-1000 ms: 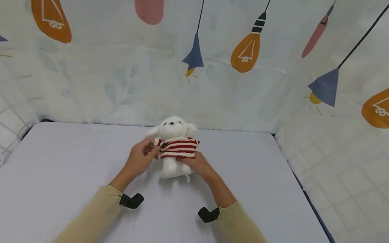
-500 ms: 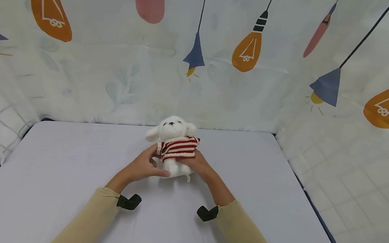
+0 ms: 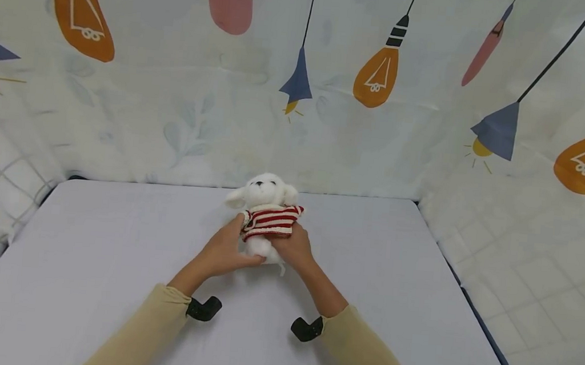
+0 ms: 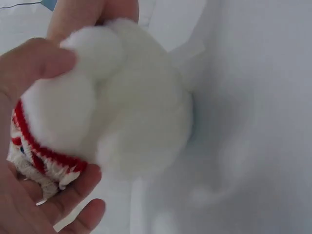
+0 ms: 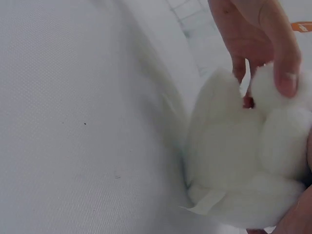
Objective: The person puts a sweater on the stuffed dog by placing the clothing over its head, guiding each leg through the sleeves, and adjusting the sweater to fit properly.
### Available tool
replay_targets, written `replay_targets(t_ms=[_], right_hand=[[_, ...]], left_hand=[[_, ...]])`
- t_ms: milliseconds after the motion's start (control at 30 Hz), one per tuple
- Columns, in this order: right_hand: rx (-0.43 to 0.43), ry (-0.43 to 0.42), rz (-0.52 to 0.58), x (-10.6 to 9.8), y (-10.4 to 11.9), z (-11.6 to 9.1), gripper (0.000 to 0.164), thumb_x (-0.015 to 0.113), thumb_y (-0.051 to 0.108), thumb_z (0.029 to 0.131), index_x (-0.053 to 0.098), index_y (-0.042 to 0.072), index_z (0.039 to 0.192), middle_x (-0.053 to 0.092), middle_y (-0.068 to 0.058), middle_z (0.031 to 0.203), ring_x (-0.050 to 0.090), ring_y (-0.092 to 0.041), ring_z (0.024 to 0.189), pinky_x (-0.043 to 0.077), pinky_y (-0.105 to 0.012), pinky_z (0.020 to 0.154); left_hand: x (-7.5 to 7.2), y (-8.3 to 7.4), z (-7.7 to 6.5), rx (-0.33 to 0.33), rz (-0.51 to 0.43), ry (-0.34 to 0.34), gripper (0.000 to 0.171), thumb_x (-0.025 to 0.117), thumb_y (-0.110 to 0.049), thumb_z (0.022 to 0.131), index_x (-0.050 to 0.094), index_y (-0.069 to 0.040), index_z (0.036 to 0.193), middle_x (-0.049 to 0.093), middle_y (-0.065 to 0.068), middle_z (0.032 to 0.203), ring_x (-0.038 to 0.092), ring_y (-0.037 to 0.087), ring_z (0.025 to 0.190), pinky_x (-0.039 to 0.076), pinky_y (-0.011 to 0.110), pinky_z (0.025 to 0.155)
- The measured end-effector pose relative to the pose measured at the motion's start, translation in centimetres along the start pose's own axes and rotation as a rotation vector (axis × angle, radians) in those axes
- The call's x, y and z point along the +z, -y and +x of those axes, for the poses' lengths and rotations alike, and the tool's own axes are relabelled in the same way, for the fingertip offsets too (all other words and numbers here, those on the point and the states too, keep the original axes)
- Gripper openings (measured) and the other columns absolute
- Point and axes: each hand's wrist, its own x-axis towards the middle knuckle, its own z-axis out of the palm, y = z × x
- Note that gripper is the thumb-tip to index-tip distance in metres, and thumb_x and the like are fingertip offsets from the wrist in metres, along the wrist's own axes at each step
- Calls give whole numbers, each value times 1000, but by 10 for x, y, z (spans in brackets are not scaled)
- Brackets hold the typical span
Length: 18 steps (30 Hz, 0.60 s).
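A white plush dog (image 3: 265,190) with floppy ears sits upright near the far part of the table, wearing a red-and-cream striped knit sweater (image 3: 273,221). My left hand (image 3: 224,251) grips its side at the sweater's sleeve, its thumb lying across a leg. From the other side, my right hand (image 3: 293,248) holds the toy's body just under the sweater's hem. In the left wrist view the fluffy underside (image 4: 141,102) faces the camera, with the left fingers behind the red hem. A small white tag (image 5: 207,202) sticks out at the bottom in the right wrist view.
A white cloth covers the table (image 3: 113,237). Behind it hangs a pale curtain (image 3: 214,125) printed with lamps and bulbs, which folds round to both sides. Black wrist mounts (image 3: 204,308) sit at the beige sleeves (image 3: 142,325).
My left hand let go of its pinch on the sleeve, opened its thumb downward and took hold of the toy's side and leg. The right hand keeps its grip.
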Motion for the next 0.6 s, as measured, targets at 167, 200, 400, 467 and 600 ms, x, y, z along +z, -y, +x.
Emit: replay_targets(t_ms=[167, 200, 400, 467, 600], right_hand=[[-12, 11, 9, -2, -2, -1, 45, 68, 38, 84, 62, 10, 118, 69, -8, 112, 64, -19, 95, 53, -36, 79], [-8, 13, 16, -3, -3, 0, 46, 69, 38, 83, 61, 10, 119, 68, -8, 114, 64, -20, 98, 53, -36, 81], [-3, 24, 36, -7, -8, 0, 51, 71, 39, 83, 60, 11, 124, 67, -9, 119, 63, -24, 107, 52, -41, 88], [-3, 24, 39, -8, -8, -1, 52, 71, 39, 82, 59, 12, 125, 66, -8, 120, 62, -24, 108, 51, -42, 90], [-10, 29, 39, -6, -7, -4, 56, 71, 41, 81, 57, 13, 127, 65, -7, 123, 62, -24, 110, 50, -43, 91]], left_hand=[[0, -5, -2, 10, 15, -64, 44, 72, -27, 78, 46, -11, 109, 56, 3, 96, 51, 17, 84, 44, 30, 72], [0, -6, -2, 12, 10, -72, 41, 72, -25, 78, 47, -11, 108, 56, 3, 94, 51, 16, 82, 43, 29, 70], [-4, -6, -3, 49, 78, -167, 28, 67, -17, 79, 51, -10, 101, 54, 3, 79, 46, 14, 68, 37, 26, 58], [-5, -3, -2, 59, 129, -247, 26, 67, -13, 78, 52, -9, 100, 54, 4, 74, 45, 14, 63, 34, 25, 54], [-5, 2, -3, 63, 187, -394, 26, 69, -5, 79, 57, -8, 102, 59, 6, 72, 45, 16, 58, 33, 26, 51]])
